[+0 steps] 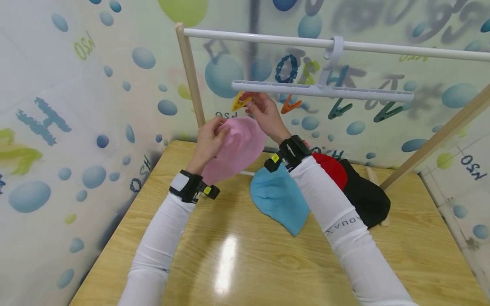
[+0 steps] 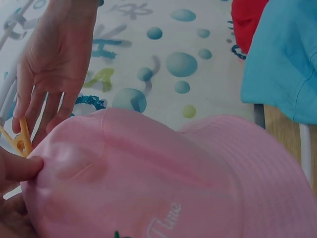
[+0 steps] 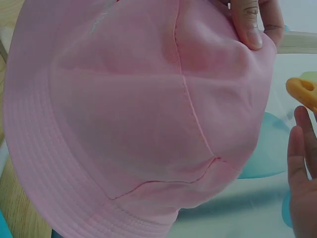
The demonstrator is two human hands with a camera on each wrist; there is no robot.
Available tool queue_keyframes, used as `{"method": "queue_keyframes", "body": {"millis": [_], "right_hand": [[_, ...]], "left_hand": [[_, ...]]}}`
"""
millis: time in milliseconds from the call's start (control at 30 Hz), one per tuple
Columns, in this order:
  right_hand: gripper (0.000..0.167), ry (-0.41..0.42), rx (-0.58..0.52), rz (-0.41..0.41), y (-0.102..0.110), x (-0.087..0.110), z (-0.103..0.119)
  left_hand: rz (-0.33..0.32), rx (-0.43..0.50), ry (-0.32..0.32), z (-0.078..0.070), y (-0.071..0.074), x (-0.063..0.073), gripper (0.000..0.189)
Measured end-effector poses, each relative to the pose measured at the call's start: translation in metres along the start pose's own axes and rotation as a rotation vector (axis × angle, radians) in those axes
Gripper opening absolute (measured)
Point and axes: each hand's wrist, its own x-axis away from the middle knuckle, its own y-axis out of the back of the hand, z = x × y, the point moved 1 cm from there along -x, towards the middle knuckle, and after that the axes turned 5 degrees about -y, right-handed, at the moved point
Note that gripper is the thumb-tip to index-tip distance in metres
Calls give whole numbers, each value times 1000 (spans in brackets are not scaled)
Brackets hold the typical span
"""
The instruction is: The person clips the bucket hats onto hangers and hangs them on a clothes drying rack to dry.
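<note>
One white hanger (image 1: 283,88) hangs in my remote view; below it, the left hand (image 1: 209,142) pinches a pink bucket hat (image 1: 243,148); under its end, the right hand (image 1: 267,117) pinches a yellow clothespin (image 1: 237,103).

White sleeves (image 1: 350,236), dark lettering (image 1: 342,224), black wrist straps (image 1: 294,152)

Pale walls (image 1: 95,136) have blue and green dots (image 1: 29,196). On the wood worktop (image 1: 287,263), white light (image 1: 226,265) shines at six o'clock.
</note>
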Motion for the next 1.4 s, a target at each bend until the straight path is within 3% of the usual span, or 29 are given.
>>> {"method": "queue_keyframes", "body": {"millis": [100, 267, 367, 633, 767, 900, 1100, 1400], "right_hand": [[36, 20, 47, 15, 2, 0, -3], [46, 53, 283, 46, 6, -1, -3], [46, 88, 357, 74, 4, -1, -4], [43, 155, 357, 89, -6, 1, 2], [40, 107, 357, 69, -8, -1, 0], [39, 45, 260, 69, -10, 2, 7], [30, 64, 178, 83, -14, 8, 22], [39, 64, 113, 99, -6, 2, 2]], "left_hand": [[0, -31, -48, -1, 0, -2, 10], [0, -106, -157, -3, 0, -4, 8], [-4, -156, -196, -4, 1, -5, 7], [-38, -195, -243, -7, 5, -6, 5], [-42, -200, -236, -9, 7, -6, 5], [-28, -204, -221, -12, 10, -6, 5], [-17, -204, -212, -13, 11, -4, 6], [-8, -186, -185, -16, 12, -5, 5]]}}
